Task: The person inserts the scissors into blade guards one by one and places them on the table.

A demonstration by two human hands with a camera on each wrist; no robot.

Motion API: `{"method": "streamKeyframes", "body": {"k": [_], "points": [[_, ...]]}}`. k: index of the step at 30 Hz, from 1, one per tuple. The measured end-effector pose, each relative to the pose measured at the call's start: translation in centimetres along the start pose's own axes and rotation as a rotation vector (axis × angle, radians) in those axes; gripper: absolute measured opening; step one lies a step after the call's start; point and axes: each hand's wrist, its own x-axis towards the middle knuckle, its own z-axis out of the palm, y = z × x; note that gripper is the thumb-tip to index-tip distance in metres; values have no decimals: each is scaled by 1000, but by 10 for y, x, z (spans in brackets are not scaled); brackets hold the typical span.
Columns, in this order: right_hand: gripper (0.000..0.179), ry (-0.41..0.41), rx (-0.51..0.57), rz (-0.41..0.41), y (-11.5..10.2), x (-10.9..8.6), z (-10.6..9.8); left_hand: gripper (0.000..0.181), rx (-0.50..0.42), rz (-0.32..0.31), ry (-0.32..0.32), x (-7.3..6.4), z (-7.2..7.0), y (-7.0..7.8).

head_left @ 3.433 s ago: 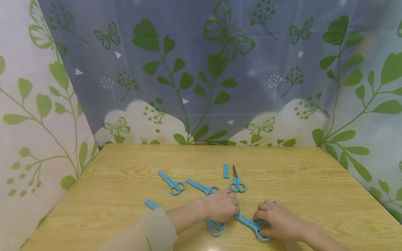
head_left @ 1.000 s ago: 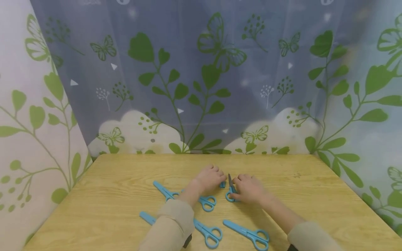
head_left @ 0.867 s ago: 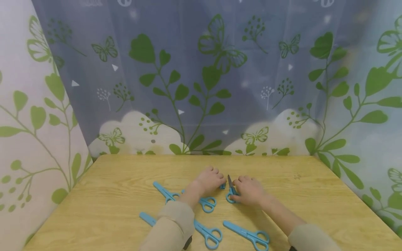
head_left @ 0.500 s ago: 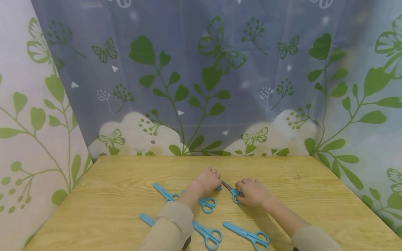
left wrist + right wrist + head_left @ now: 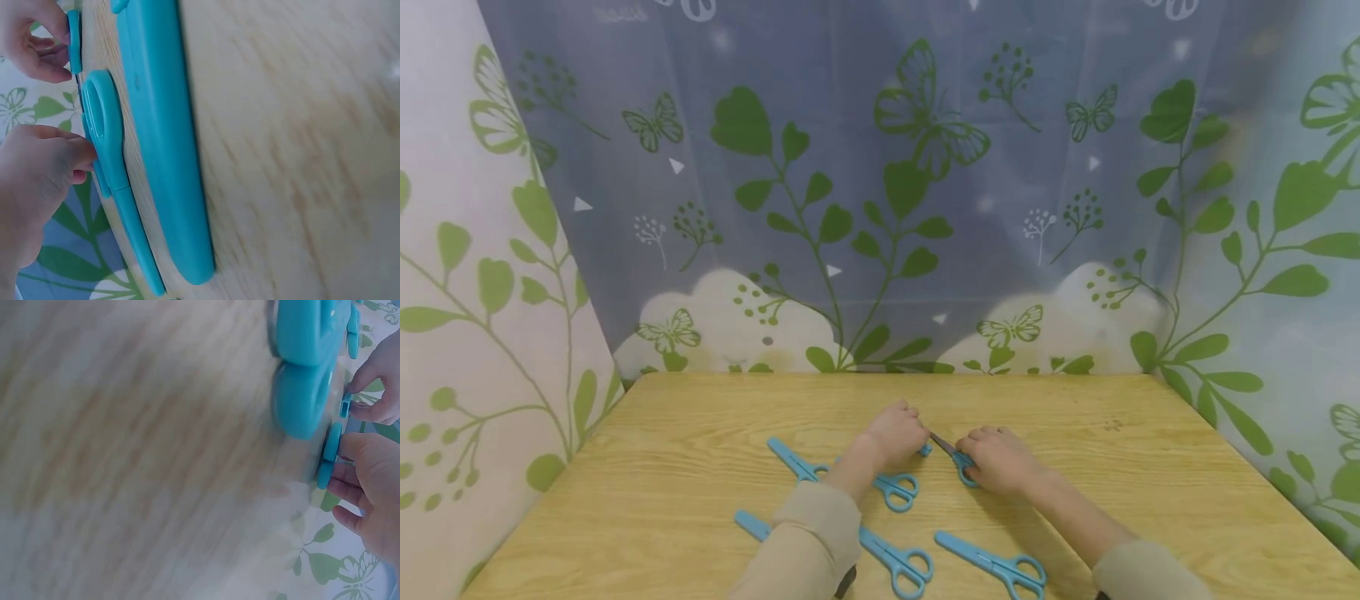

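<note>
Near the middle of the table, my left hand (image 5: 895, 437) pinches a short blue blade cover (image 5: 925, 450), mostly hidden by the fingers in the head view; the right wrist view shows the cover's open end (image 5: 345, 405) between thumb and finger. My right hand (image 5: 1000, 458) grips the blue handles of a pair of scissors (image 5: 964, 469). Its bare dark blades (image 5: 942, 442) point left toward the cover, with the tip right by my left fingers. In the left wrist view, my left hand (image 5: 44, 172) shows behind a covered pair of scissors (image 5: 112, 137).
Several other blue scissors lie with covers on: one at the left (image 5: 793, 457), one by my left forearm (image 5: 898, 490), one nearer (image 5: 895, 557), one at front right (image 5: 988, 557). Another cover (image 5: 751, 523) sticks out from beneath my left sleeve. Patterned curtains (image 5: 880, 208) stand behind the wooden table (image 5: 1075, 417).
Both hands have moved away from the front-right scissors to the uncovered pair and its loose cover. The gripped scissors have turned so their tip points left, toward the cover in my left hand.
</note>
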Motion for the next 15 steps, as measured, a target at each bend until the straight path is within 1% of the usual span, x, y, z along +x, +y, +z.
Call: {"method": "streamKeyframes", "body": {"k": [3,8,12,15], "points": [[26,-2,-18,-4,0,0,-2,25,8,8,-6,-1,-3,1],[26,-26,-26,25,3,-2,-4,24,18,14,-13,-4,-4,2],[27,-38,-25,48,5,-5,-5,22,9,4,-4,-4,0,2],[24,-30,-28,63,7,-7,-6,22,-5,-5,8,-3,2,1]]}}
